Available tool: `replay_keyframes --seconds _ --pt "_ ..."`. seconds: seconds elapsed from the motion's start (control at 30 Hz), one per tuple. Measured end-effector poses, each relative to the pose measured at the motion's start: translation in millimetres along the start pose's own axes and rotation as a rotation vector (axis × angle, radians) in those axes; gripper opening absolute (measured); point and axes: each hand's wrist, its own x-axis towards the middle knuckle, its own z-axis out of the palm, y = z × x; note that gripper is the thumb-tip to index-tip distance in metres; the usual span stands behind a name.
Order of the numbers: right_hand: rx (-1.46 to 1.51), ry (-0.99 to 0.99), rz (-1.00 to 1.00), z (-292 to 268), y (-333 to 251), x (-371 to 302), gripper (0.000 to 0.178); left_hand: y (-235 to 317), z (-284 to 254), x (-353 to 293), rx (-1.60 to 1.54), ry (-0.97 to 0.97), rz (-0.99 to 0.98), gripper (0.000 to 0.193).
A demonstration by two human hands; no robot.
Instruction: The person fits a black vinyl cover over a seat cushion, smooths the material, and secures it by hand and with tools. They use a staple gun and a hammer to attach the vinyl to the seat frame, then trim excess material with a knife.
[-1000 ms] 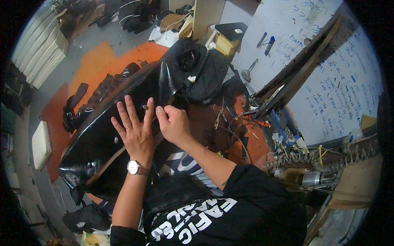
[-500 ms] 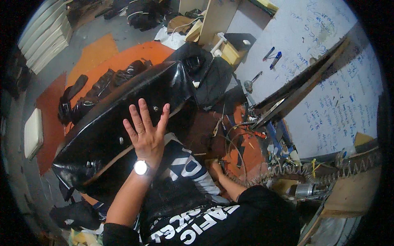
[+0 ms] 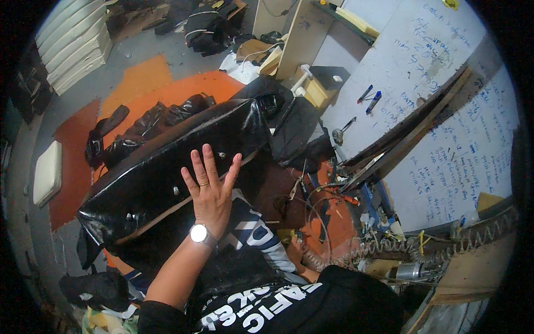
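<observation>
A long glossy black upholstered piece [image 3: 178, 156] lies slanted before me, with several small pale metal studs along its near side and a light strip at its lower edge. My left hand [image 3: 212, 189] is spread flat over that near side by the studs, a ring and a round watch on it, holding nothing. Low at the right of my patterned trouser leg is my right hand [image 3: 293, 249], near the cluttered orange floor. Its fingers are mostly hidden and dim, beside something yellowish I cannot make out.
Crumpled black covering [image 3: 153, 125] lies behind the piece on orange sheeting [image 3: 183, 86]. A coiled air hose [image 3: 384, 245] runs along the right among tools and scraps. A hammer [image 3: 300, 80] rests by a yellow-and-black box. A written-on white board [image 3: 356, 128] bears pens. White padded panels [image 3: 75, 42] stand far left.
The view has shifted, so the scene sits a little lower and to the right. My left hand stays spread on the black piece. My right hand has drawn slightly closer to my leg.
</observation>
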Motion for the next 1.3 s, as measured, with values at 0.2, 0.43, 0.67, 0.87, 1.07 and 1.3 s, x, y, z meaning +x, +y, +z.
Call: replay_keyframes --seconds 0.2,0.43,0.67,0.87,1.07,1.3 --pt "-0.004 -0.051 -0.001 12.6 -4.9 -5.1 0.025 -2.0 -0.4 -1.8 -0.016 -0.013 -0.001 0.081" --pt "0.175 -0.123 0.076 -14.5 -0.5 2.4 0.022 -2.2 -2.2 -0.8 -0.105 0.012 -0.002 0.08" --pt "0.787 -0.011 0.027 -191.3 -66.3 -59.0 0.022 -1.4 3.2 -2.0 -0.059 0.041 0.015 0.074" --pt "1.056 0.003 -0.659 -320.3 -218.4 -144.8 0.021 -10.3 3.8 -4.3 -0.151 0.048 -0.019 0.078" --pt "0.959 -0.026 -0.709 -319.6 -265.5 -146.5 0.027 -4.1 6.0 -0.4 -0.052 0.051 0.024 0.033" --pt "0.764 0.098 -0.625 -314.6 -283.8 -156.2 0.025 -7.2 2.3 -2.5 -0.199 0.15 -0.006 0.037"
